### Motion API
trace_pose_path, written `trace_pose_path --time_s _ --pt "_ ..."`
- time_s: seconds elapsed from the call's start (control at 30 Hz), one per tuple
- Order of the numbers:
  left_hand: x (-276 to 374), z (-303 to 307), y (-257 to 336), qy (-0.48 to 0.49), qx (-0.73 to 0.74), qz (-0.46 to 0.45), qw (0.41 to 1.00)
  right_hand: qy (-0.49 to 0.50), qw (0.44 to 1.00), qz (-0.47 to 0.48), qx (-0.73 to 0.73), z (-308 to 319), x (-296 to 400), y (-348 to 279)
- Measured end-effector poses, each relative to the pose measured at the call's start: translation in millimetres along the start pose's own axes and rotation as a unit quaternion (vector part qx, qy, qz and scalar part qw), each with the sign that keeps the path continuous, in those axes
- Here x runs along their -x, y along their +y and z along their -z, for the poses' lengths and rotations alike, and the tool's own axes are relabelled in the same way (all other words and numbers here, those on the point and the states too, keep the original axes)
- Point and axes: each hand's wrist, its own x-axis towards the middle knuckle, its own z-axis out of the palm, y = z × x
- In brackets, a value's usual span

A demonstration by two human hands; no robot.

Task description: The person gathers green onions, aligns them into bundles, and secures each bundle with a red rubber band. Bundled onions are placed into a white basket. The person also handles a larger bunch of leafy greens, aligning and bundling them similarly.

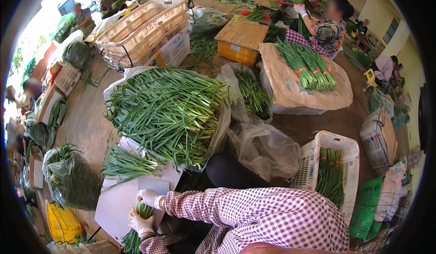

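Observation:
Both my hands wear pale gloves. My left hand (140, 222) is closed around a bunch of green garlic chives (131, 241), whose leaves hang toward the bottom edge. My right hand (149, 198) is at the pale stem end of the same bunch, its fingers against the stems. The bunch lies over a white board (110, 210) with a small grey metal plate (158, 186) on it. Loose chives (129, 162) lie at the board's far end. Beyond it, a large heap of chives (167, 111) rests in clear plastic.
A white crate (354, 172) with tied chives stands at right. Three tied bunches (315, 70) lie on a cardboard-covered crate (282, 90). A plastic bag (267, 148) lies near my knee. Stacked crates (146, 32) and an orange box (238, 51) stand beyond. A co-worker (328, 25) holds chives.

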Motion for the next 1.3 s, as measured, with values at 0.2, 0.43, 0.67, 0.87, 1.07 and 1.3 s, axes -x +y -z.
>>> trace_pose_path --time_s 0.2,0.43,0.67,0.87,1.07,1.3 --pt "-34 -29 18 -0.012 -0.017 -0.041 0.999 0.141 0.98 0.067 0.127 9 50 17" --pt "-51 -51 6 0.039 -0.019 -0.049 0.998 0.108 0.944 0.048 0.309 9 80 37" --pt "-50 -41 14 0.006 -0.047 -0.043 0.998 0.094 0.927 0.072 0.356 25 94 34" --pt "-56 -46 3 -0.001 -0.046 -0.036 0.998 0.146 0.894 0.094 0.414 31 97 47" --pt "-79 -75 -23 -0.003 -0.005 -0.045 0.999 0.176 0.902 0.081 0.386 42 98 51" --pt "-76 -71 -19 -0.001 -0.051 -0.031 0.998 0.108 0.934 0.027 0.339 57 102 47"
